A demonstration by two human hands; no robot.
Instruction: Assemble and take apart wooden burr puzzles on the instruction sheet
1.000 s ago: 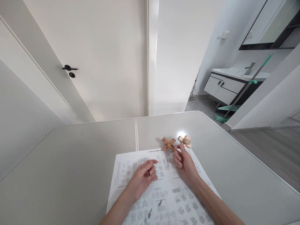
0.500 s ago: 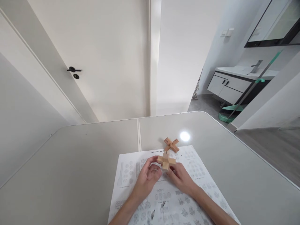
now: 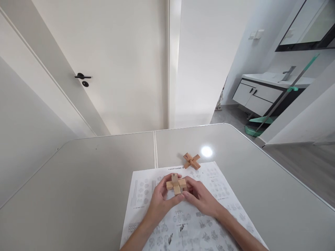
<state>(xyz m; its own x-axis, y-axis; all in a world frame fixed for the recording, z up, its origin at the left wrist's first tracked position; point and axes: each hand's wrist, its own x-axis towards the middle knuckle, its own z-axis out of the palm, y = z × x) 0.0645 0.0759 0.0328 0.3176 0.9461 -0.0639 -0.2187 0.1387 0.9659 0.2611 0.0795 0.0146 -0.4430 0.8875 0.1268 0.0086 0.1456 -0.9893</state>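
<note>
A light wooden burr puzzle [image 3: 177, 184], made of crossed blocks with a dark mark on its upper block, is held above the printed sheet [image 3: 180, 226]. My left hand [image 3: 162, 198] curls round its left and far sides, the thumb stretched along the near side. On the other side, my right hand [image 3: 200, 196] grips it with bent fingers and the thumb at its near right; some fingertips are hidden. Just beyond the hands, a darker crossed wooden piece [image 3: 192, 161] with markings on its arms rests at the sheet's far edge.
The grey table [image 3: 78, 195] has a seam and a raised rim. Behind it stands a white door [image 3: 125, 69] with a black handle [image 3: 83, 76]. To the right, a washbasin cabinet [image 3: 258, 94] and a green dustpan [image 3: 252, 131] show through an opening.
The burr puzzle has moved left and slightly nearer, and has been turned. My left hand has closed round it, with its thumb now stretched towards the right thumb. The darker piece stays put.
</note>
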